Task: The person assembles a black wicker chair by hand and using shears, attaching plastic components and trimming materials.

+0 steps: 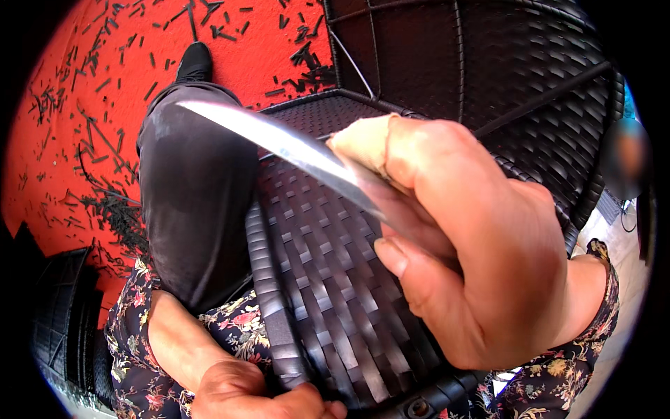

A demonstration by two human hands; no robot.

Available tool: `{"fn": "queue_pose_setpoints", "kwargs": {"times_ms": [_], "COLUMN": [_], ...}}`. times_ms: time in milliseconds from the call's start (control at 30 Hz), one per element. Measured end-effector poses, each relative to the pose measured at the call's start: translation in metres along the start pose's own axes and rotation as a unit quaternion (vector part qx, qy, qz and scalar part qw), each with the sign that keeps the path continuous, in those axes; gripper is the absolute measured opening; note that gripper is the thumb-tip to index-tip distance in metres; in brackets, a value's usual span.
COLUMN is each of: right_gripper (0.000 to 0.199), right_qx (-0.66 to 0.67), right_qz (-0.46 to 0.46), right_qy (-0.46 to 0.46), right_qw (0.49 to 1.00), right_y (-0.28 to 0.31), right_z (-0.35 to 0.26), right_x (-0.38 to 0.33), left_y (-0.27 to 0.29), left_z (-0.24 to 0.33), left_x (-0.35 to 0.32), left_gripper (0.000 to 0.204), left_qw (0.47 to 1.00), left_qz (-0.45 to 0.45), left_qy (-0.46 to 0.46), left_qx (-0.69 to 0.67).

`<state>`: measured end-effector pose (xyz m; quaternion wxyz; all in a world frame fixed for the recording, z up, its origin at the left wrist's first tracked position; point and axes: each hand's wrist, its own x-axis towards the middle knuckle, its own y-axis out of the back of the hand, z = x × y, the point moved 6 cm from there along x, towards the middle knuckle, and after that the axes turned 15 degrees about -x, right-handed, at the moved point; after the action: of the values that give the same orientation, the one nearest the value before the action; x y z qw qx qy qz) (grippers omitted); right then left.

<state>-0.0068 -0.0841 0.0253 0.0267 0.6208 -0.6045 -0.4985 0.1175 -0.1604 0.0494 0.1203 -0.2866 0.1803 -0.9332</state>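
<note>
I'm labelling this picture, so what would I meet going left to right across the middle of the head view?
Red floor → dark-trousered leg → shiny metal blade, its tip in front of the leg → right hand in whose grip it sits → floral right cuff.

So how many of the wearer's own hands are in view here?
2. The right hand holds a shiny blade above the dark woven panel; the left hand is at the panel's near left, partly cut off by the picture's lower edge.
</note>
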Motion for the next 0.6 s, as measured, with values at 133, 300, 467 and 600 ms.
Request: {"fn": "queue_pose_setpoints", "kwargs": {"times_ms": [133, 300, 467, 600], "right_gripper": [0.040, 0.036, 0.018, 0.017], "right_qx": [0.039, 0.047, -0.076, -0.113], "right_qz": [0.030, 0.014, 0.109, 0.212], "right_qy": [0.013, -0.071, 0.005, 0.076], "right_qw": [0.999, 0.996, 0.991, 0.968], "right_y": [0.003, 0.035, 0.074, 0.055], "right_z": [0.006, 0.007, -0.002, 0.018], "right_x": [0.001, 0.021, 0.027, 0.020], "left_y": [-0.005, 0.011, 0.021, -0.002], "left_z": [-0.007, -0.015, -0.010, -0.010], "left_x": [0.009, 0.037, 0.075, 0.046], "left_gripper": [0.017, 0.009, 0.017, 0.012], "left_qw": [0.999, 0.987, 0.985, 0.978], "left_qz": [-0.023, -0.149, -0.053, -0.079], "left_qy": [-0.006, 0.059, 0.157, 0.136], "left_qx": [-0.023, -0.021, 0.044, 0.136]}}
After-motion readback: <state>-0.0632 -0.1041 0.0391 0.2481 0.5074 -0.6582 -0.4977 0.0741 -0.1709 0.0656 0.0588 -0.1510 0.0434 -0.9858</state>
